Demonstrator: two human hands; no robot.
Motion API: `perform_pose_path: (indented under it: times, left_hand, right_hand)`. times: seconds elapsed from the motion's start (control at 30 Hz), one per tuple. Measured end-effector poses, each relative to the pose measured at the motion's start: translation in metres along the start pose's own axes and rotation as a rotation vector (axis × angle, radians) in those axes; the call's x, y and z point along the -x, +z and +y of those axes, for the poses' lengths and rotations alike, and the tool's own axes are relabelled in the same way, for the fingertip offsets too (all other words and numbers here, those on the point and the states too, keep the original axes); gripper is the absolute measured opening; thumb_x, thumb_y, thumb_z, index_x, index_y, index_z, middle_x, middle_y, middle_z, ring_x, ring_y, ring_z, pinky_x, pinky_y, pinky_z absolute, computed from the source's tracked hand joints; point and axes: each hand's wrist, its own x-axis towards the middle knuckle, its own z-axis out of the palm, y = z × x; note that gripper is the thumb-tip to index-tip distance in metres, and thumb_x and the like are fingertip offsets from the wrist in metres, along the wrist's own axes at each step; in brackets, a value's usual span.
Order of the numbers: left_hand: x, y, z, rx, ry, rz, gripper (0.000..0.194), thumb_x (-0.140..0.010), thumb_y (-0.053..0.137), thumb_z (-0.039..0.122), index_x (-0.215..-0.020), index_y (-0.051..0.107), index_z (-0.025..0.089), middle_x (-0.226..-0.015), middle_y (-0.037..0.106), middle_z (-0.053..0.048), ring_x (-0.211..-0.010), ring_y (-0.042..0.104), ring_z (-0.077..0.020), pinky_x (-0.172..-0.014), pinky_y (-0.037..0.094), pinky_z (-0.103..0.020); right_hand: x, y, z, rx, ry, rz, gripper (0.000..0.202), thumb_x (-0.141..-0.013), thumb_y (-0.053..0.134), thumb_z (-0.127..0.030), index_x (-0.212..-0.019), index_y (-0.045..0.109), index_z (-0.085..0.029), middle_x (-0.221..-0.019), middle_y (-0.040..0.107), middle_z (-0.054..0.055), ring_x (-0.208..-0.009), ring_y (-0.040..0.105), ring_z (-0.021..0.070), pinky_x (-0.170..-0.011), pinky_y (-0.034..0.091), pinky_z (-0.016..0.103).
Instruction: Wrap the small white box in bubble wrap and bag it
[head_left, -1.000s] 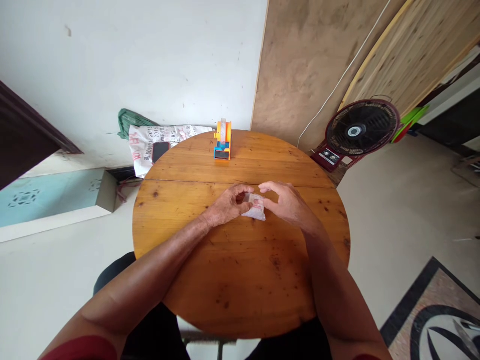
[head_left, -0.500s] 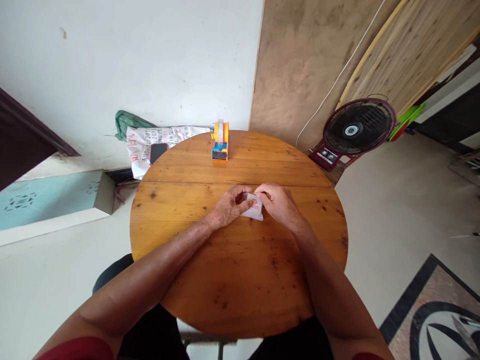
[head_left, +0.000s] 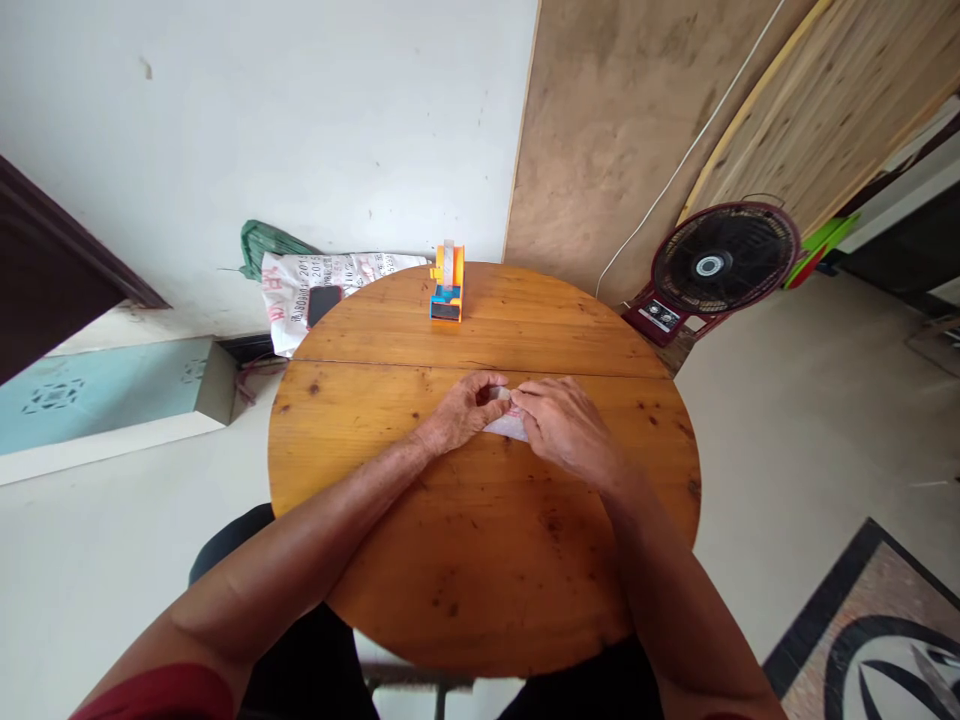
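Note:
A small whitish, translucent packet with reddish print [head_left: 507, 427] is between my hands over the middle of the round wooden table [head_left: 480, 560]. My left hand [head_left: 469, 408] grips its left side, thumb on top and fingers curled behind. Bent over the packet's right part, my right hand [head_left: 562, 420] pinches at its upper edge, close to the left thumb. The right fingers hide much of the packet, and what it contains cannot be made out.
An orange and blue tape dispenser [head_left: 448, 285] stands near the table's far edge. Beyond the table's right side is a dark red fan [head_left: 706, 266]. A white printed sack [head_left: 289, 300] and a green bag [head_left: 271, 245] lie by the wall at the far left.
My right hand has turned and come down over the packet's right side, covering more of it. The left hand keeps its grip. The whole view has shifted slightly.

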Motion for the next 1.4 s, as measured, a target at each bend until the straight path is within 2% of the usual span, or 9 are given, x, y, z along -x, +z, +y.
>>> perform_pose_path:
  times: [0.17,0.3,0.4,0.5,0.6,0.77,0.97,1.23,1.4]
  left_hand:
    - [0.001,-0.004,0.006,0.034,-0.046,-0.047,0.051,-0.071,0.074,0.044,-0.111,0.058,0.016,-0.084,0.061,0.000,-0.074,0.055,-0.0123,-0.065,0.043,-0.025]
    - [0.002,-0.005,0.012,0.035,-0.066,-0.056,0.053,-0.070,0.076,0.045,-0.111,0.060,0.017,-0.087,0.063,-0.001,-0.077,0.058,-0.0142,-0.069,0.045,-0.027]
    - [0.003,-0.005,0.014,0.041,-0.114,-0.052,0.060,-0.067,0.078,0.047,-0.114,0.059,0.015,-0.091,0.064,-0.003,-0.080,0.060,-0.0157,-0.070,0.046,-0.029]
    - [0.003,-0.008,0.015,0.077,-0.135,-0.003,0.057,-0.067,0.077,0.045,-0.112,0.060,0.015,-0.098,0.066,-0.007,-0.085,0.061,-0.0176,-0.075,0.049,-0.031]
    - [0.001,-0.015,0.016,0.082,-0.099,0.135,0.040,-0.070,0.073,0.037,-0.104,0.065,0.016,-0.104,0.068,-0.007,-0.096,0.062,-0.0198,-0.089,0.049,-0.034]
    - [-0.005,-0.022,0.012,0.022,-0.057,0.296,0.030,-0.068,0.066,0.028,-0.095,0.068,0.015,-0.097,0.069,-0.007,-0.095,0.062,-0.0212,-0.094,0.048,-0.038]
    - [-0.006,-0.018,0.009,-0.047,-0.066,0.290,0.031,-0.066,0.061,0.026,-0.093,0.068,0.014,-0.097,0.070,-0.007,-0.093,0.064,-0.0216,-0.095,0.048,-0.038]
    - [-0.002,-0.019,0.016,-0.206,-0.086,0.175,0.033,-0.070,0.062,0.031,-0.098,0.067,0.013,-0.089,0.070,-0.005,-0.081,0.062,-0.0182,-0.080,0.051,-0.032]
    - [-0.002,-0.018,0.017,-0.309,-0.055,0.144,0.032,-0.074,0.058,0.026,-0.102,0.067,0.013,-0.092,0.071,-0.005,-0.082,0.063,-0.0177,-0.080,0.051,-0.030]
  right_hand:
    - [0.001,0.001,-0.010,0.066,-0.012,0.069,0.025,-0.083,0.049,-0.007,-0.091,0.071,-0.016,-0.112,0.066,0.016,-0.103,0.058,0.0295,-0.088,0.039,0.043]
    - [-0.001,0.002,0.003,-0.183,-0.093,0.253,0.026,-0.085,0.050,-0.010,-0.085,0.073,-0.021,-0.125,0.065,0.007,-0.107,0.060,0.0244,-0.097,0.040,0.041]
    - [-0.002,0.000,0.016,-0.330,0.012,0.346,0.025,-0.086,0.049,-0.012,-0.085,0.073,-0.022,-0.118,0.069,0.005,-0.103,0.065,0.0217,-0.094,0.044,0.037]
    - [-0.003,0.000,0.027,-0.353,0.114,0.318,0.023,-0.085,0.051,-0.013,-0.086,0.073,-0.021,-0.108,0.072,0.005,-0.095,0.067,0.0218,-0.087,0.047,0.036]
    - [-0.003,0.003,0.034,-0.380,0.165,0.264,0.022,-0.085,0.051,-0.014,-0.090,0.072,-0.022,-0.106,0.073,0.005,-0.095,0.067,0.0217,-0.080,0.049,0.033]
    - [-0.001,0.007,0.038,-0.403,0.204,0.189,0.020,-0.085,0.053,-0.017,-0.092,0.070,-0.022,-0.105,0.073,0.004,-0.093,0.066,0.0212,-0.077,0.049,0.032]
    - [-0.003,0.010,0.037,-0.432,0.157,0.149,0.018,-0.084,0.055,-0.018,-0.092,0.070,-0.023,-0.105,0.072,0.003,-0.093,0.066,0.0207,-0.087,0.047,0.034]
    - [-0.004,0.008,0.031,-0.467,0.146,0.138,0.014,-0.084,0.058,-0.023,-0.090,0.071,-0.024,-0.103,0.073,0.003,-0.095,0.065,0.0223,-0.082,0.047,0.034]
    - [-0.005,0.007,0.028,-0.465,0.153,0.128,0.011,-0.082,0.062,-0.024,-0.089,0.071,-0.023,-0.100,0.073,0.004,-0.091,0.065,0.0216,-0.083,0.046,0.033]
